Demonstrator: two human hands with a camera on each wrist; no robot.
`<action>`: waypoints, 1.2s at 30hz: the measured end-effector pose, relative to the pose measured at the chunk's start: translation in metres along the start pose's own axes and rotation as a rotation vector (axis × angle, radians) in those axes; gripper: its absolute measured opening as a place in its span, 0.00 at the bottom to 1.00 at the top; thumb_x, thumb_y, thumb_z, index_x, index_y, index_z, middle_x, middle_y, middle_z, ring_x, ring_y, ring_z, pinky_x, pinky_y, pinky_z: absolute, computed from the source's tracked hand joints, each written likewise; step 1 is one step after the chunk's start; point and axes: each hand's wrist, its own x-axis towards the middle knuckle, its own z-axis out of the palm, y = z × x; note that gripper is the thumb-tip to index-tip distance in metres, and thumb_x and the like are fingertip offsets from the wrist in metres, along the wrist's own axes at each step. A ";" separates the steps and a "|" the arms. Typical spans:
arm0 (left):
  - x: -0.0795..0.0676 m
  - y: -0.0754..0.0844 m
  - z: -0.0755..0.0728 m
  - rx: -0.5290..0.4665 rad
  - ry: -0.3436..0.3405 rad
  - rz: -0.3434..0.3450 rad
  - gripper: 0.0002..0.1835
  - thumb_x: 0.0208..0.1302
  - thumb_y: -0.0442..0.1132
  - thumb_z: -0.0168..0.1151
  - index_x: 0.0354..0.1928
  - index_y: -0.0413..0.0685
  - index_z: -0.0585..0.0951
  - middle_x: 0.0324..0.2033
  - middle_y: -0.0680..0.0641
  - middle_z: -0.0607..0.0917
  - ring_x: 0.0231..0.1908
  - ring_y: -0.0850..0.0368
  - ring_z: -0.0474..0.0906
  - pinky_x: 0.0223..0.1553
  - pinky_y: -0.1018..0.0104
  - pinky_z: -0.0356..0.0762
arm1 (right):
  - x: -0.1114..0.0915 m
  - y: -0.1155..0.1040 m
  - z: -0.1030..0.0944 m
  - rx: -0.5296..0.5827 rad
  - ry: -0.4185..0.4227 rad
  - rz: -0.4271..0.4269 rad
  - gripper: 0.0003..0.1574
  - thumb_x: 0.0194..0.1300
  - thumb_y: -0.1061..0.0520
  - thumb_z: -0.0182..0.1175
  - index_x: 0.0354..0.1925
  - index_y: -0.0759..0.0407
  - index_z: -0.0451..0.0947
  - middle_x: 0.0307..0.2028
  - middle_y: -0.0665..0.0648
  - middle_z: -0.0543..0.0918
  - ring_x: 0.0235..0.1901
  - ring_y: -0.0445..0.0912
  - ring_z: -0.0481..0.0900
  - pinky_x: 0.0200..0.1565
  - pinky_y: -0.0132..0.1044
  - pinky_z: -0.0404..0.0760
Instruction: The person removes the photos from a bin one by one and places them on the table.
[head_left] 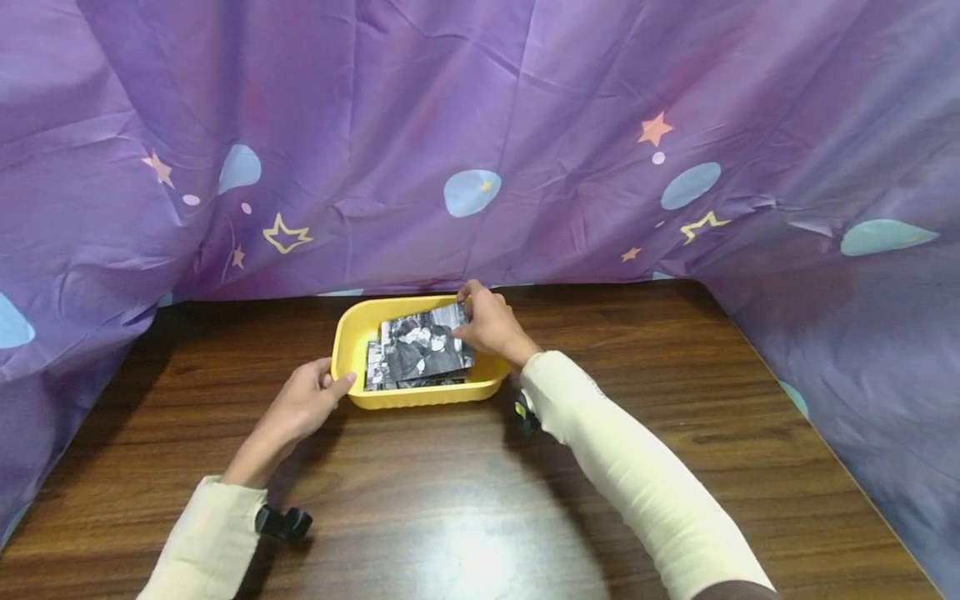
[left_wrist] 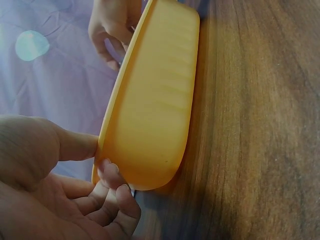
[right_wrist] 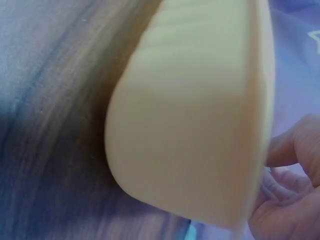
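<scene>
A yellow plastic tray (head_left: 431, 399) with rounded corners stands on the table towards the back. At its front left corner my left hand (head_left: 309, 398) pinches the rim, thumb over the edge and fingers against the outer wall; the left wrist view shows this grip on the tray wall (left_wrist: 150, 110) up close. My right hand (head_left: 491, 323) reaches over the tray's right side and holds a black-and-white photo print (head_left: 423, 346) by its right edge, thumb on top. The print lies tilted over other black-and-white prints (head_left: 372, 371) in the tray, mostly covering them.
The brown wood-grain table (head_left: 420, 483) carries the tray. A purple curtain (head_left: 405, 150) with stars and blue shapes hangs behind the table and along its sides. Black wrist straps (head_left: 283, 523) show at both sleeves.
</scene>
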 end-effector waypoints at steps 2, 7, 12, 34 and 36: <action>0.000 0.000 0.000 -0.001 0.000 -0.001 0.23 0.76 0.38 0.55 0.62 0.24 0.71 0.23 0.50 0.72 0.23 0.59 0.65 0.21 0.68 0.62 | -0.001 -0.001 -0.005 0.035 0.005 0.003 0.31 0.55 0.65 0.74 0.55 0.62 0.73 0.36 0.60 0.83 0.36 0.53 0.80 0.43 0.46 0.79; -0.001 0.000 0.000 -0.004 -0.002 0.002 0.23 0.76 0.37 0.55 0.63 0.23 0.70 0.23 0.50 0.71 0.23 0.59 0.66 0.22 0.68 0.62 | -0.005 -0.001 -0.023 0.102 0.022 0.012 0.31 0.54 0.66 0.75 0.55 0.65 0.74 0.36 0.60 0.80 0.34 0.51 0.78 0.41 0.42 0.81; -0.001 0.000 0.001 -0.006 -0.006 0.004 0.23 0.76 0.37 0.55 0.63 0.23 0.70 0.23 0.51 0.71 0.23 0.59 0.65 0.21 0.69 0.61 | -0.013 0.002 -0.042 0.129 0.046 0.013 0.31 0.54 0.65 0.76 0.55 0.66 0.74 0.34 0.58 0.79 0.31 0.48 0.77 0.39 0.40 0.80; 0.000 0.000 0.000 0.002 -0.015 0.008 0.26 0.75 0.37 0.55 0.65 0.21 0.67 0.24 0.48 0.73 0.24 0.58 0.67 0.21 0.68 0.63 | -0.095 0.019 -0.065 0.495 -0.043 0.001 0.33 0.52 0.78 0.70 0.54 0.72 0.67 0.33 0.65 0.81 0.22 0.47 0.81 0.26 0.48 0.85; 0.000 0.000 -0.001 0.003 -0.012 0.013 0.26 0.75 0.36 0.55 0.65 0.21 0.68 0.24 0.49 0.72 0.24 0.58 0.67 0.21 0.68 0.63 | -0.103 0.022 -0.061 0.512 -0.052 -0.005 0.33 0.51 0.79 0.70 0.53 0.72 0.67 0.32 0.64 0.81 0.21 0.48 0.81 0.26 0.49 0.85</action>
